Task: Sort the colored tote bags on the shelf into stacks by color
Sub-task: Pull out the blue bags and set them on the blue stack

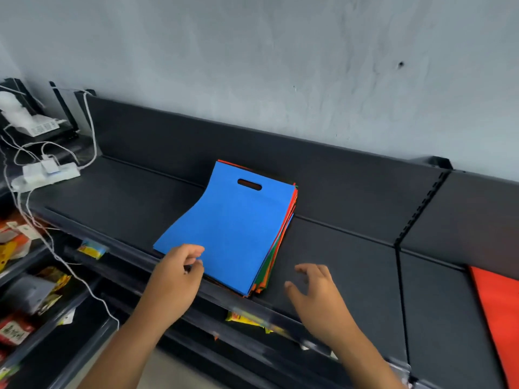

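Two hands show at the bottom of the frame: the left hand point(175, 273) pinches the near left corner of the blue tote bag point(233, 234), and the right hand point(314, 290) hovers with fingers spread, holding nothing, just right of the stack. That one mixed stack of tote bags point(273, 265), with orange, green and red edges under the blue one, lies mid-frame on the black shelf point(351, 256). One orange tote bag point(497, 315) lies alone at the right edge, while a white power strip point(47, 174) with cables sits at upper left; packet labels on the lower shelves are too blurred to read.
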{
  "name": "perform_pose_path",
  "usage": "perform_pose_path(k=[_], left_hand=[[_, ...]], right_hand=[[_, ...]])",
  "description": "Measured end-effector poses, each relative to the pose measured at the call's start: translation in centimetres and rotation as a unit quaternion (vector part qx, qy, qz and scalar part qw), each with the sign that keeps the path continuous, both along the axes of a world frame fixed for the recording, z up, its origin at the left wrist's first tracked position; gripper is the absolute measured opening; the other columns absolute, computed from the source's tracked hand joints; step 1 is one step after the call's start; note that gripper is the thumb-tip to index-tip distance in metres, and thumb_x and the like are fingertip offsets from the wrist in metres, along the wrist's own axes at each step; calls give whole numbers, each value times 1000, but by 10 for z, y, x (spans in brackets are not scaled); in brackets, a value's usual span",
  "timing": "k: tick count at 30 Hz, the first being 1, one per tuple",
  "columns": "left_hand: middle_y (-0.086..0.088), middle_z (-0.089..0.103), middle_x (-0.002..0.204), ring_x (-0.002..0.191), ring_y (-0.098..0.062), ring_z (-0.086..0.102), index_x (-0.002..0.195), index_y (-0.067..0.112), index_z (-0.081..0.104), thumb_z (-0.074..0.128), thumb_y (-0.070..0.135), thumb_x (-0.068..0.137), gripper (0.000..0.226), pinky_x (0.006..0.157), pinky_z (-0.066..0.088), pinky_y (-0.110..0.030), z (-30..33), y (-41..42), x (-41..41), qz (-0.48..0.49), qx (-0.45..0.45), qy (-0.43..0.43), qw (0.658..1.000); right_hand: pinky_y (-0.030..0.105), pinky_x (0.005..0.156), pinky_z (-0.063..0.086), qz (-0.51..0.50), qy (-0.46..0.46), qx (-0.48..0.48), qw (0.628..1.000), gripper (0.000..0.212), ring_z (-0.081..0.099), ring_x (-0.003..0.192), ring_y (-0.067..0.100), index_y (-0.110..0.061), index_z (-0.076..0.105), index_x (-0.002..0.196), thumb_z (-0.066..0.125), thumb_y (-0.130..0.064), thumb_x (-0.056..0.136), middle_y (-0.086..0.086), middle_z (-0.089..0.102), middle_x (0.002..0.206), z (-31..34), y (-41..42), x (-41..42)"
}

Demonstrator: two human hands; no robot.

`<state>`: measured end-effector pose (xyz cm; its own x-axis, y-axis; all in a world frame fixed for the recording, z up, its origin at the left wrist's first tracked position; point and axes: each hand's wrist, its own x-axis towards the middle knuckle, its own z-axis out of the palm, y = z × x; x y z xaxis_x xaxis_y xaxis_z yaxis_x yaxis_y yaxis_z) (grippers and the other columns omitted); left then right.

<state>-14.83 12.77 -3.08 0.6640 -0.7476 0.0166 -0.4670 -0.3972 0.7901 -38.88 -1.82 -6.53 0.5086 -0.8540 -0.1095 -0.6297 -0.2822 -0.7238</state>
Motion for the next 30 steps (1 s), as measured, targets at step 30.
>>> perform_pose_path(k=[30], left_hand=[[9, 35, 164, 150, -11, 34, 153, 27, 44, 51, 46, 103, 54, 117, 34, -32, 3, -166, 129, -253, 106, -93, 957]], right_hand=[[37, 69, 64, -361, -150, 127, 911, 18, 78, 81, 18, -16, 68, 102, 72, -33, 99, -2, 79, 92, -2, -64, 117]])
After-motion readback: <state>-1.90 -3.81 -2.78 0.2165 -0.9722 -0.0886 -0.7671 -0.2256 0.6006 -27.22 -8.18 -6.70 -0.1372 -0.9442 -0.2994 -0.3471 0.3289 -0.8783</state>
